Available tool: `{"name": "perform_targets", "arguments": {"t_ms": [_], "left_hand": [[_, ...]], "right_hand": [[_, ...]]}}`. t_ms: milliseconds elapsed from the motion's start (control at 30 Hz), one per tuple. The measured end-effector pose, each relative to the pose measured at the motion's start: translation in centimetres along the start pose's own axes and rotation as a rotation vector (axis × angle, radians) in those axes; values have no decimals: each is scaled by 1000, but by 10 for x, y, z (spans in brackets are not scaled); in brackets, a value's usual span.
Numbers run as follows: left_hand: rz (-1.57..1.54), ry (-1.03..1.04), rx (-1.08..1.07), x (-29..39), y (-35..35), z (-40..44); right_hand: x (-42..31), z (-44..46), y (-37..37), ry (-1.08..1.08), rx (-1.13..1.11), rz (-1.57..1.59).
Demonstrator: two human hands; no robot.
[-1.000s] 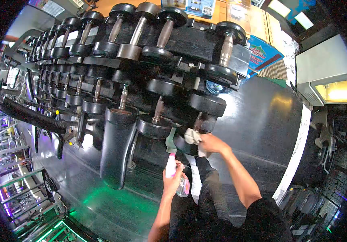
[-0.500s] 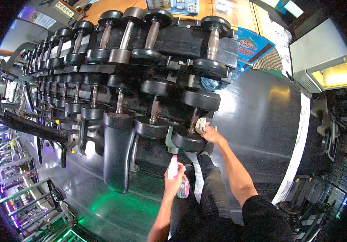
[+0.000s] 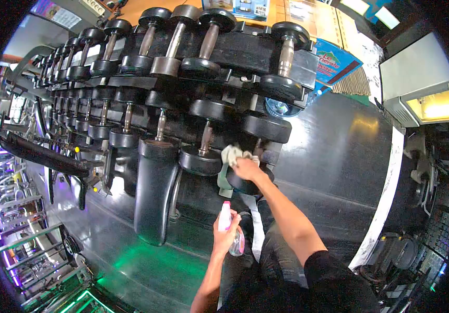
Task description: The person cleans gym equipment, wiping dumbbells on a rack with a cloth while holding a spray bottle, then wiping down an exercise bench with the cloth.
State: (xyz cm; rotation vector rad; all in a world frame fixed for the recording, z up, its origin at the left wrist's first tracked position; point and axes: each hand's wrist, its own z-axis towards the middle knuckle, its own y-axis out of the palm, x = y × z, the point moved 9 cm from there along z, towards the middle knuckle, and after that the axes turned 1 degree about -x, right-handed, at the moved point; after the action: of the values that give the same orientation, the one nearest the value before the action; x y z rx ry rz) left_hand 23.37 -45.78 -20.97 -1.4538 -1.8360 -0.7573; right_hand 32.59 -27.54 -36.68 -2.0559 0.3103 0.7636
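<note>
My left hand [image 3: 225, 233] is wrapped round a spray bottle [image 3: 238, 243] with a white and pink trigger head, held low in front of my legs. A pale crumpled cloth [image 3: 231, 155] is gripped in my right hand [image 3: 247, 168], slightly blurred, over the near end of the lower rack row. Beneath that hand is the rightmost dumbbell [image 3: 267, 127], black with round heads, its handle and near head partly covered by the hand and cloth. Just left, another dumbbell [image 3: 200, 160] lies in the same row, close to the cloth.
A two-tier rack holds several more dumbbells [image 3: 213, 39] running leftward. A black padded bench [image 3: 156, 198] stands against its front. Behind the rack are a blue cardboard box [image 3: 334, 62] and a wooden surface [image 3: 274, 21]. Dark flooring [image 3: 334, 151] extends to the right.
My right hand and the cloth have moved left across the rightmost dumbbell, toward its neighbour. My left hand keeps the spray bottle in about the same place. The view has shifted slightly.
</note>
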Motion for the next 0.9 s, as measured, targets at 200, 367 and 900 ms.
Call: {"name": "perform_targets", "arguments": {"t_ms": [200,367,900], "left_hand": [[-10,-29,9,-4,-5,-3],[-45,-28,-5,-4,-9,-2],[445,44,-208,-36,5,7]], "right_hand": [[5,-2,1,11,-111,-97],[-5,-97,-56,-112,172,23],[92,-217,-68,407,711,814]]}}
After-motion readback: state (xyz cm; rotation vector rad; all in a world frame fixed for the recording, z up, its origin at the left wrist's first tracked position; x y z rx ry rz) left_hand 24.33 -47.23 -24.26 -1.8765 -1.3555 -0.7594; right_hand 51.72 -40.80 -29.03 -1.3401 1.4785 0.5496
